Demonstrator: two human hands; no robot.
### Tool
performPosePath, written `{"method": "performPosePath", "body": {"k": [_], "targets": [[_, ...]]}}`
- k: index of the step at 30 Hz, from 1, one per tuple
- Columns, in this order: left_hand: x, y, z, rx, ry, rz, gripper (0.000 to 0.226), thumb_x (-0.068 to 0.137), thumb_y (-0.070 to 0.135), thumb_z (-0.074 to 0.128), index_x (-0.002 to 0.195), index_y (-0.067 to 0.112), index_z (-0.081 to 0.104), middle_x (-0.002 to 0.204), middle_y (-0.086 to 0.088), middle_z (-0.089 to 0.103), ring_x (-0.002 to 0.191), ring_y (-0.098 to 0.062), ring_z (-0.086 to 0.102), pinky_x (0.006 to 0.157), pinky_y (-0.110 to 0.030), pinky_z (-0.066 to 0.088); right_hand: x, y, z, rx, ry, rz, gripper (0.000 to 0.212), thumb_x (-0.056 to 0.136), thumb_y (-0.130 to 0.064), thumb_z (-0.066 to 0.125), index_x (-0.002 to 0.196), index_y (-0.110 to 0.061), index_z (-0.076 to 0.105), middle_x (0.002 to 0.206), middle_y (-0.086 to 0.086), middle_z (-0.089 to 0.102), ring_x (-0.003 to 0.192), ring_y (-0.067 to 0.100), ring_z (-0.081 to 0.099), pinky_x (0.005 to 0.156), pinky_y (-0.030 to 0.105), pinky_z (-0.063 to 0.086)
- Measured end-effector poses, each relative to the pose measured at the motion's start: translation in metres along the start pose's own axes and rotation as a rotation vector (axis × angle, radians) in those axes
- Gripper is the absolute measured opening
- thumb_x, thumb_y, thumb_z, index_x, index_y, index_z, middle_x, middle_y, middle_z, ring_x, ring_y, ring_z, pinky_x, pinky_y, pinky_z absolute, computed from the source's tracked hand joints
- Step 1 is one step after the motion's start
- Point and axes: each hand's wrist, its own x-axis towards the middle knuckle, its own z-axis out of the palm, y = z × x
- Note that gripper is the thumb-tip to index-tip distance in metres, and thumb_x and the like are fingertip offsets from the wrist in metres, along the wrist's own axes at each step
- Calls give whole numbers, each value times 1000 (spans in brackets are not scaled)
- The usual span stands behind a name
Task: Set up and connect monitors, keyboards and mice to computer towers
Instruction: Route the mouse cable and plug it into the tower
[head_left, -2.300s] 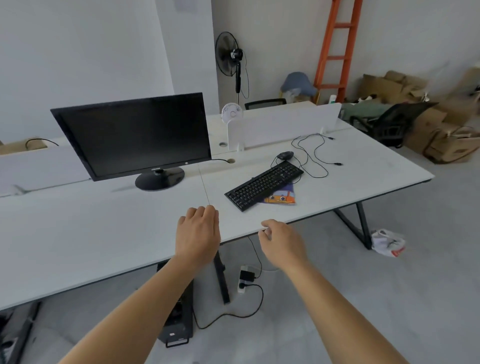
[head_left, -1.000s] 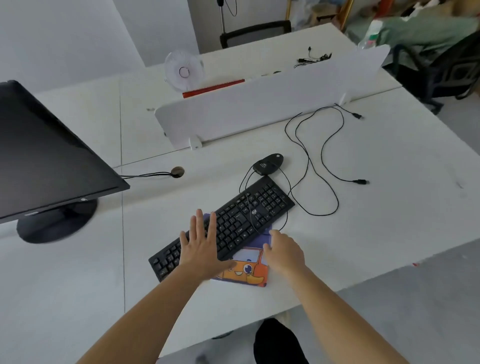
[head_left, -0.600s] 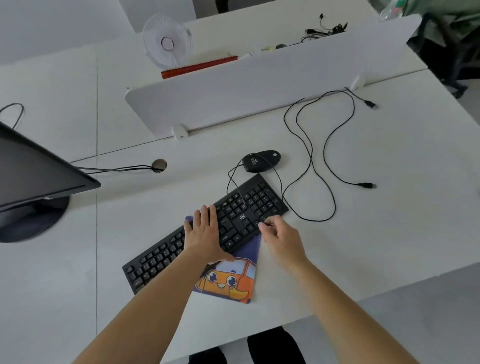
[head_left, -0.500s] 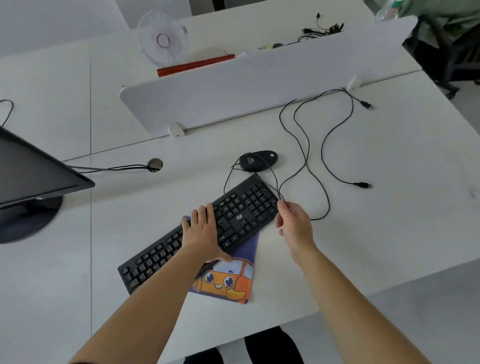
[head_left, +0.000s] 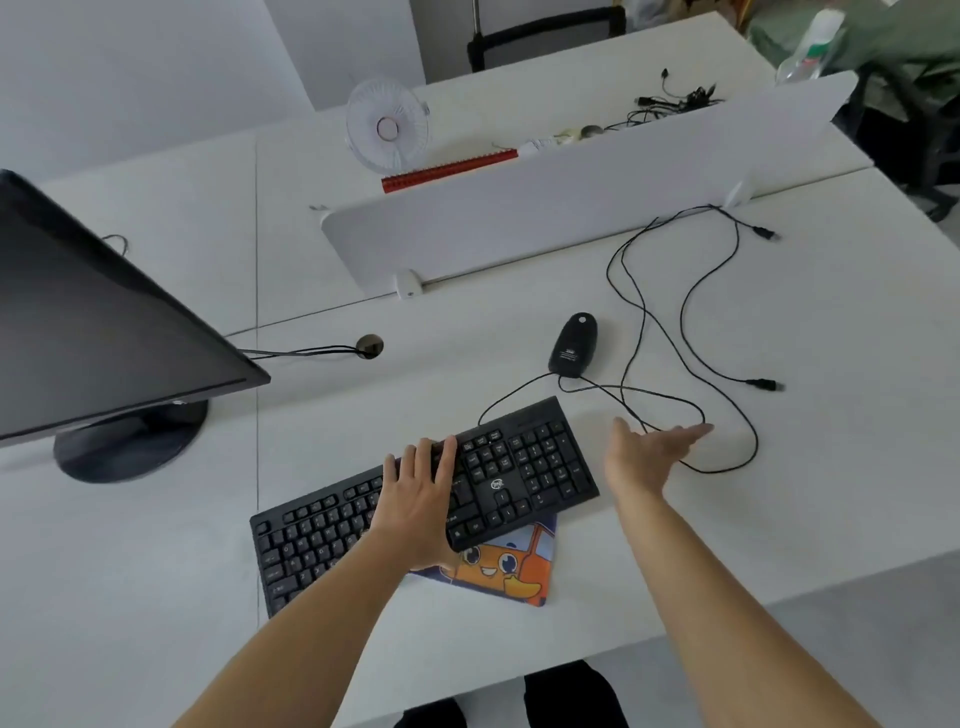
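Just changed: half a second back the right hand (head_left: 644, 460) was curled at the far right corner of the flat black plastic keyboard (head_left: 524, 475). Now it has let go and swung out to the right.
Right hand: open, fingers straight, gripping nothing, over the loop of thin black cables (head_left: 757, 441).
Left hand: the left hand (head_left: 415, 499) lies flat and open on the keys.
Keyboard: mid white counter (head_left: 805, 493), its near edge on the orange cartoon mouse pad (head_left: 511, 571), right of the black flat-screen monitor (head_left: 78, 322).
Meaning: I'd say the keyboard is placed and the cables come next. Both black cable plugs (head_left: 763, 385) lie loose, neither plugged in.
Count: one monitor, one keyboard, one black oval mouse (head_left: 574, 345), one pad, two plugs, two hands, and no tower in sight.
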Motion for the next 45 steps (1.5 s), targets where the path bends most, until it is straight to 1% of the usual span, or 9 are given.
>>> {"method": "performPosePath", "body": {"k": [4, 9, 15, 18, 20, 23, 32, 41, 45], "targets": [[-24, -35, -4, 34, 27, -46, 151, 55, 80, 72, 153, 14, -23, 155, -18, 8, 144, -39, 10, 120, -57, 8, -38, 8, 24, -52, -15, 4, 98, 97, -16, 55, 153, -9, -25, 161, 23, 5, 143, 37, 31, 111, 46, 34], [-52, -75, -3, 9, 52, -114, 150, 54, 72, 77, 154, 16, -21, 153, -18, 8, 144, -38, 10, 121, -57, 7, -99, 28, 65, -234, -218, -68, 90, 100, -33, 50, 155, -3, -15, 152, 22, 39, 133, 37, 48, 108, 45, 42], [-99, -136, 28, -28, 16, -155, 150, 57, 69, 80, 153, 16, -24, 156, -18, 4, 146, -40, 6, 121, -59, 5, -157, 53, 116, -563, -468, -174, 51, 106, -41, 30, 133, -2, 51, 131, 19, 59, 119, 36, 54, 87, 38, 41], [-125, -177, 55, -7, -24, -165, 149, 60, 68, 79, 152, 14, -25, 157, -19, 3, 147, -39, 6, 120, -60, 5, -183, 74, 141, -756, -517, -282, 49, 106, -42, 33, 115, -6, 64, 116, 17, 64, 109, 35, 58, 80, 36, 42], [-144, -208, 79, 7, -52, -155, 148, 62, 68, 79, 153, 14, -25, 158, -20, 2, 147, -40, 6, 120, -60, 5, -206, 90, 162, -875, -568, -332, 41, 105, -37, 38, 107, -7, 67, 107, 13, 67, 104, 32, 61, 79, 35, 46], [-162, -242, 110, 15, -81, -123, 147, 63, 66, 80, 154, 15, -23, 159, -19, 0, 147, -40, 5, 120, -60, 5, -233, 108, 183, -927, -616, -345, 32, 103, -32, 46, 122, -13, 63, 119, 8, 67, 109, 29, 61, 82, 31, 45], [-192, -333, 179, -31, -165, -90, 150, 61, 68, 80, 152, 16, -27, 162, -18, -1, 150, -37, 2, 120, -60, 5, -297, 153, 251, -926, -649, -338, 39, 100, -34, 54, 134, -16, 54, 128, 2, 64, 112, 21, 61, 86, 27, 48], [-201, -374, 198, -67, -211, -106, 152, 58, 70, 80, 150, 22, -31, 165, -9, -7, 152, -31, -4, 120, -59, 5, -312, 156, 281, -962, -656, -316, 33, 92, -36, 68, 119, -18, 69, 102, -5, 72, 88, 12, 65, 78, 21, 47], [-202, -380, 195, -44, -239, -116, 150, 60, 69, 80, 151, 21, -29, 164, -9, -11, 152, -32, -6, 120, -58, 4, -318, 153, 287, -997, -723, -310, 38, 92, -40, 66, 123, -19, 66, 113, -5, 71, 103, 14, 65, 87, 27, 51]]}}
